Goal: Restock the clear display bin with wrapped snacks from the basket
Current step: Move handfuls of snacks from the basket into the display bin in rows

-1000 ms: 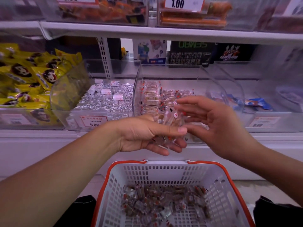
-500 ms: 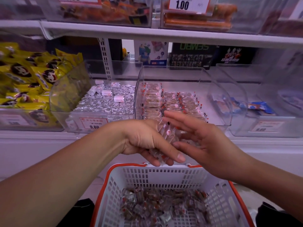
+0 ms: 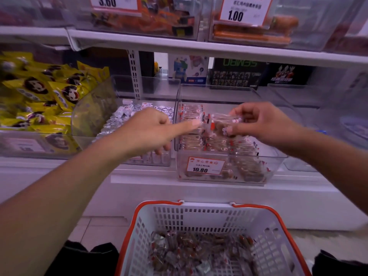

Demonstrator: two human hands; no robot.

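bin (image 3: pixel 225 94) top open; shelf (image 3: pixel 199 46) overhead.

1 head-worn camera looks forward and down, close to the shelf (image 3: pixel 199 48). The basket (image 3: pixel 209 220) sits directly below it.

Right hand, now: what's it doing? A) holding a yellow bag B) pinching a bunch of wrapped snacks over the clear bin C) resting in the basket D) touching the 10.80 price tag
B: the right hand has its fingers curled round a bunch of wrapped snacks above the clear bin, well above the basket.
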